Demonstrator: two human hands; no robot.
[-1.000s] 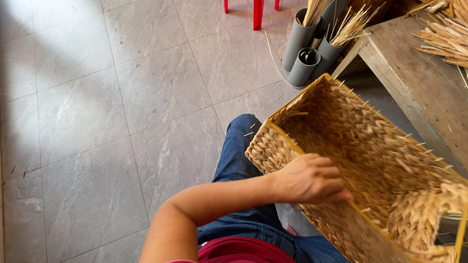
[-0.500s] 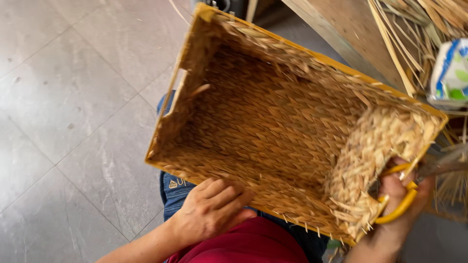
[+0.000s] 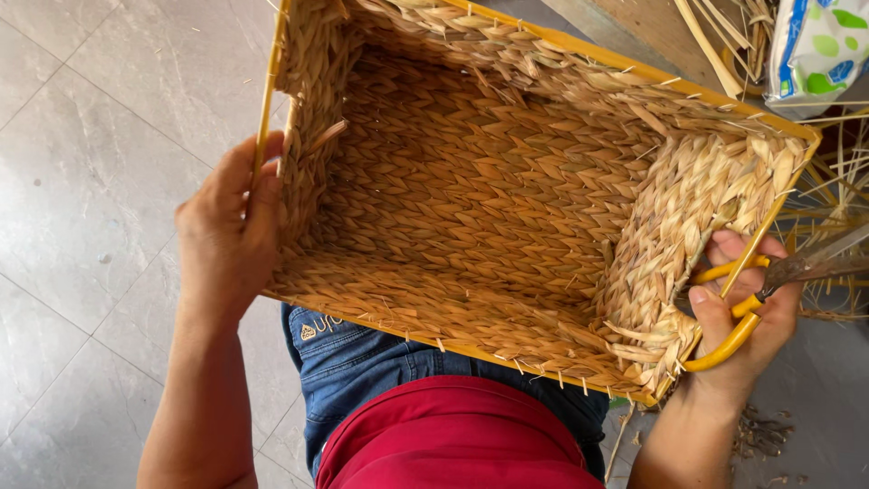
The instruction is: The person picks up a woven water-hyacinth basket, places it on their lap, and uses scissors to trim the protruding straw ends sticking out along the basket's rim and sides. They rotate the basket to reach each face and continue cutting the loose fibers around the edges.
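We see a rectangular woven basket (image 3: 489, 199) of pale straw-coloured plaits on a yellow frame, resting over the person's lap and tipped so that its open inside faces the camera. The left hand (image 3: 226, 235) is clenched on the basket's left short end, fingers wrapped over the yellow rim there and the palm flat against the outer wall, so the whole body of the basket stretches away to the right of that grasp. The right hand (image 3: 747, 317) sits at the opposite short end, just outside the wall near its lower corner; it is closed around a pair of yellow-handled scissors (image 3: 769, 285), with fingers through the loops, and the metal blades run off to the right, away from the basket. The thumb of this hand lies close against the woven end wall, where loose plait ends stick out; whether it presses the wall we cannot tell. Up and to the right of the scissors hand, beyond the basket's far corner, lies a soft plastic package (image 3: 819, 45), white with blue and green patches, partly cut off by the picture's edge. Beside it and below it loose dry straw strands (image 3: 837, 195) spread out. Under the basket, between the two forearms, are blue jeans (image 3: 362, 362) and a red shirt (image 3: 453, 435), over a grey tiled floor (image 3: 100, 118).
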